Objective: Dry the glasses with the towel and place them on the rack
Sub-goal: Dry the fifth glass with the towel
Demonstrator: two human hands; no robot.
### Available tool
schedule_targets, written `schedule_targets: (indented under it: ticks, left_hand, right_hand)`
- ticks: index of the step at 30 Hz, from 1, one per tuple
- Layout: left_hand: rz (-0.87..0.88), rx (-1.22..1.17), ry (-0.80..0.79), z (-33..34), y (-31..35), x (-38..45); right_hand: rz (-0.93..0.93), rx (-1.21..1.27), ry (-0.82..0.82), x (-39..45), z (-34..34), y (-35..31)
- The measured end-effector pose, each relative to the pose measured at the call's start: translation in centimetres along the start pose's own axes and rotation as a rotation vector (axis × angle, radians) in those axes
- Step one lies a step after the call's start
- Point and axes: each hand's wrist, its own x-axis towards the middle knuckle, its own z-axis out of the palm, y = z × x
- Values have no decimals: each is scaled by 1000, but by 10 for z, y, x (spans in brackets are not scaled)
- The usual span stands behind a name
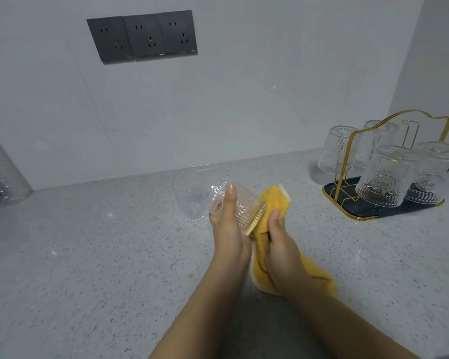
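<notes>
While four glasses (pixel 379 177) already hang on the rack (pixel 353 203), right of the hands, drying goes on.
Left hand (pixel 227 224) grips a glass (pixel 244 207); right hand (pixel 280 244) clutches the towel (pixel 272 203) at its rim; another glass (pixel 189 198) waits just beyond.

Ribbed clear glass (pixel 240 206), fluffy towel (pixel 272 211)

Yellow towel (pixel 270 203), bright mustard with a pale cream edge showing at its far corner. The held glass (pixel 240 207) is clear, ribbed in fine vertical lines, with a gold rim. Behind it a standing glass (pixel 191 198) is clear with faint ribbing low down. Far right, the rack (pixel 353 177) is gold wire over a dark navy tray; its inverted glasses (pixel 381 177) are clear, embossed with round sunburst medallions and ribs. The counter (pixel 88 255) is pale grey, speckled dark. Wall white; sockets (pixel 143 36) charcoal grey.
</notes>
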Motion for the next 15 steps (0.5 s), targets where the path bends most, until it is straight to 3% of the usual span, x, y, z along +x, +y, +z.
schedule_targets:
  ticks: [3, 6, 12, 15]
  left_hand:
    - [-108, -27, -72, -2, -5, 0]
    - [-141, -75, -159, 1, -11, -6]
    - [-151, -93, -93, 6, -21, -12]
    - [-202, -95, -158, 0, -18, -5]
  right_hand:
    - [-68, -7, -58, -12, 8, 2]
    - [-94, 12, -3, -8, 6, -5]
    - [-59, 49, 47, -3, -3, -7]
    - [-116, -16, 18, -9, 5, -1]
